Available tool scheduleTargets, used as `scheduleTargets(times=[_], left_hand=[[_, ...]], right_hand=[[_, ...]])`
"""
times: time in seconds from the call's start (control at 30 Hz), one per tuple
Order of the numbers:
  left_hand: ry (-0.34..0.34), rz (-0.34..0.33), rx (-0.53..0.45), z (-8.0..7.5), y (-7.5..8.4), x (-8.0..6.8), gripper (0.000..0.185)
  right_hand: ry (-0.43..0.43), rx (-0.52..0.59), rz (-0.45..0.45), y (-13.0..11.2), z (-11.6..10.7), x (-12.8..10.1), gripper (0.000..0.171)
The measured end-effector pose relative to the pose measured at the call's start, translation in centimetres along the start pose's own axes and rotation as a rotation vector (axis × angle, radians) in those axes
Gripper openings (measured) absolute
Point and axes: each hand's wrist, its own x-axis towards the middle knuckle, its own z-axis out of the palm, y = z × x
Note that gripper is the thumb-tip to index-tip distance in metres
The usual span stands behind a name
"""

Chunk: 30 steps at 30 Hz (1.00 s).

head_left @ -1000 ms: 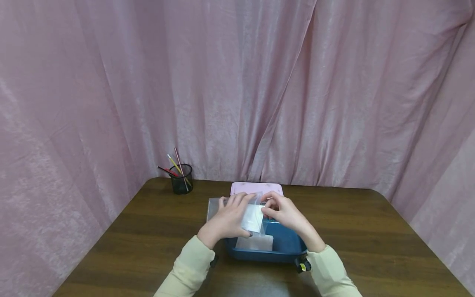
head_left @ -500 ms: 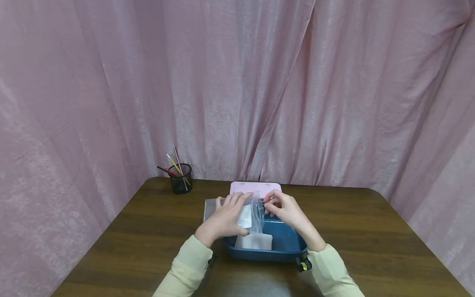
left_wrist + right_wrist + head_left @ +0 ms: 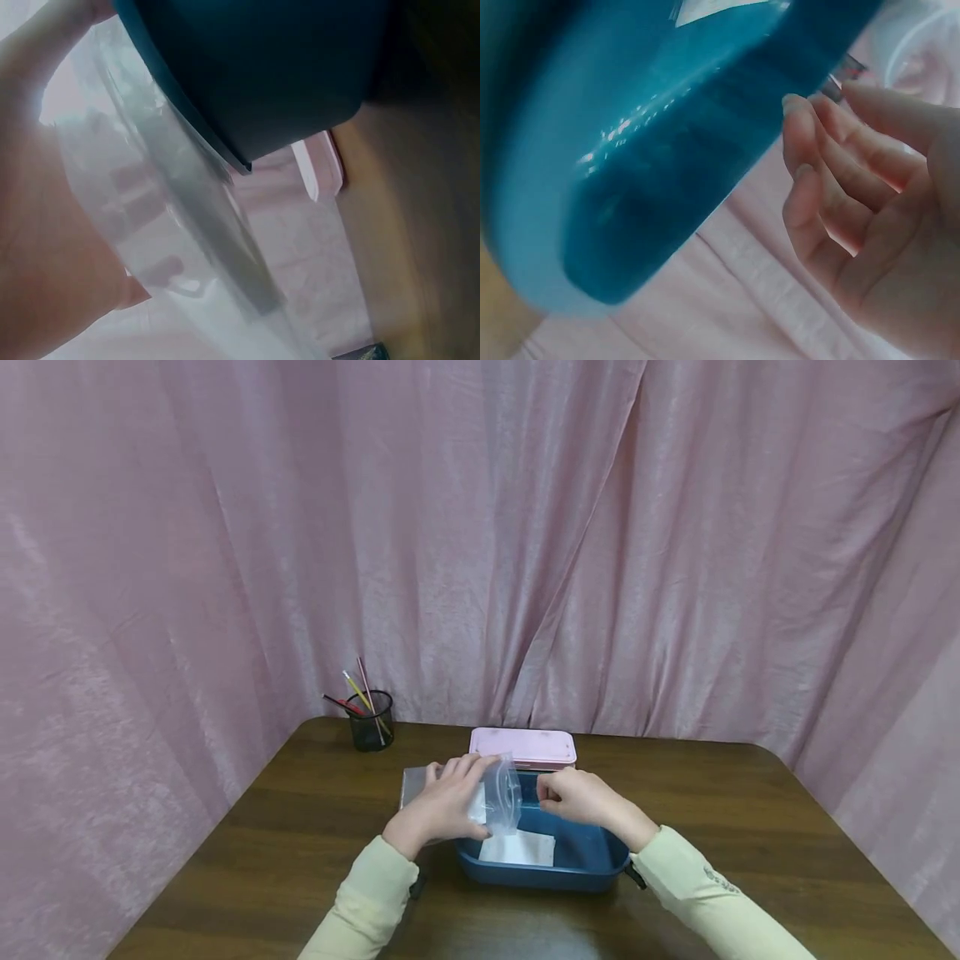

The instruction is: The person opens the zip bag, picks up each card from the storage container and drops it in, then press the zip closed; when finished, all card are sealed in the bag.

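My left hand (image 3: pixel 442 806) grips a clear zip bag (image 3: pixel 507 797) over the left part of a blue bin (image 3: pixel 540 878), fingers on top and thumb below. Something flat and white (image 3: pixel 477 806) shows through the plastic. In the left wrist view, the bag (image 3: pixel 142 195) lies close along the rim of the bin (image 3: pixel 285 75). My right hand (image 3: pixel 581 795), apart from the bag, hovers over the bin's right back part. Its fingers (image 3: pixel 802 202) are loosely curled in the right wrist view, with nothing plainly seen between them. A white sheet or packet (image 3: pixel 517 848) lies inside the bin.
A pink lidded box (image 3: pixel 525 744) stands just behind the bin. At the table's back left is a black mesh pen cup (image 3: pixel 371 731) with pencils in it. Pink curtains (image 3: pixel 420 543) hang behind the brown wooden table (image 3: pixel 712 827).
The right hand has come away from the bag's opening and moved right and slightly down. The left hand has shifted a little left with the bag, baring more of the bin.
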Motion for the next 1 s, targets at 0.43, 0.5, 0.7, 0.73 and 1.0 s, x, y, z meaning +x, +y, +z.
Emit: scheduleTargets(times=[0.43,0.5,0.7,0.73,1.0], left_hand=[[-0.022,0.009,-0.036,0.3,-0.3,-0.3,0.101],[-0.028,0.008,-0.034,0.3,-0.3,-0.3,0.101],[-0.023,0.015,-0.038,0.4,-0.4,-0.3,0.101],[-0.021,0.015,-0.036,0.3,-0.4,-0.4,0.101],[-0.007,0.023,-0.028,-0.1,-0.6,-0.7,0.102]], right_hand=[[-0.477,-0.216,0.121,-2.0,1.9,2.6,0.049],[-0.519,-0.235,0.160,-2.1,2.3,2.8,0.065],[-0.585,-0.320,0.215,-2.3,3.2,3.1,0.086],[-0.589,-0.326,0.221,-2.4,3.3,3.2,0.086],[-0.611,-0.299,0.257,-2.7,3.8,3.6,0.086]])
